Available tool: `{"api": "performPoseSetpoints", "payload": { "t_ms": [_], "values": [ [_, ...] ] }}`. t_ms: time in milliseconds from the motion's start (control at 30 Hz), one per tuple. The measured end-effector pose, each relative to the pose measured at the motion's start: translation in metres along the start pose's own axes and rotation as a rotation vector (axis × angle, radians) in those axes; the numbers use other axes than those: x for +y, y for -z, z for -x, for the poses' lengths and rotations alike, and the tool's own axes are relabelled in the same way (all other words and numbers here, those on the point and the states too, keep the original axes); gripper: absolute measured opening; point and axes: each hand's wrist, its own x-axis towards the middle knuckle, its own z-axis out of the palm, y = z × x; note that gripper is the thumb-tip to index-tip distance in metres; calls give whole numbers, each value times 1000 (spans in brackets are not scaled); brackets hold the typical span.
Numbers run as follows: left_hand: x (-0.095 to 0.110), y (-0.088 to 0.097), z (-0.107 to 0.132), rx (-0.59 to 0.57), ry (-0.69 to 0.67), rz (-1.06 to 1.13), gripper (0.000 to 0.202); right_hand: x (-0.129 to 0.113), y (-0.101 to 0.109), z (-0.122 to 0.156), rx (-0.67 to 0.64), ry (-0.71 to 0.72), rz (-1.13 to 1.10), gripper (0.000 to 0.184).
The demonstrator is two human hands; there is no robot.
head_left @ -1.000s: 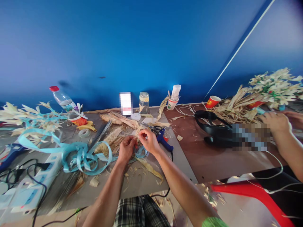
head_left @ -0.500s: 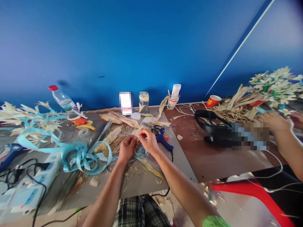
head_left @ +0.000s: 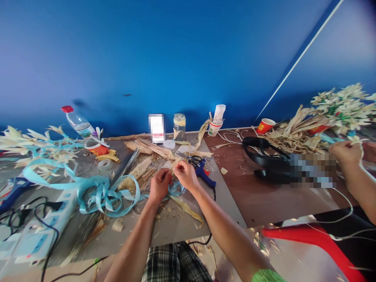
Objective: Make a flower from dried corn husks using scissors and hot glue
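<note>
Close together above the table's middle, my left hand [head_left: 160, 184] and my right hand [head_left: 186, 175] are both closed in a pinch. A pale strip of corn husk [head_left: 175, 162] shows at their fingertips, mostly covered by the fingers. Just below the hands lies a loop of light blue ribbon [head_left: 176, 189]. Right of them rests a blue glue gun [head_left: 202, 171], with black-handled scissors [head_left: 194, 159] beside it. Dried corn cobs [head_left: 141, 169] and loose husks lie left of my hands.
A tangle of blue ribbon [head_left: 101, 196], thin wires [head_left: 125, 168] and a white power strip [head_left: 55, 219] fill the left side. Behind stand a bottle [head_left: 79, 124], a jar [head_left: 179, 127] and a paper cup [head_left: 215, 128]. At right, a co-worker's hand [head_left: 346, 154] is near a black headset [head_left: 264, 160].
My hands stay close together with slight finger movement; the left fingers have turned a little. The co-worker's hand has shifted slightly right. The view has drifted a bit.
</note>
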Motion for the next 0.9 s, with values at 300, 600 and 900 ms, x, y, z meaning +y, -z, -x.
{"api": "performPoseSetpoints", "payload": {
  "t_ms": [300,600,900],
  "values": [
    [-4,-1,0,45,-22,-77,18,-6,7,-4,-89,-234,-177,8],
    [4,2,-1,114,-48,57,18,2,6,-4,-203,-353,-242,10],
    [10,1,0,36,-22,344,24,-3,8,-5,-164,-308,-197,9]
  ]
}}
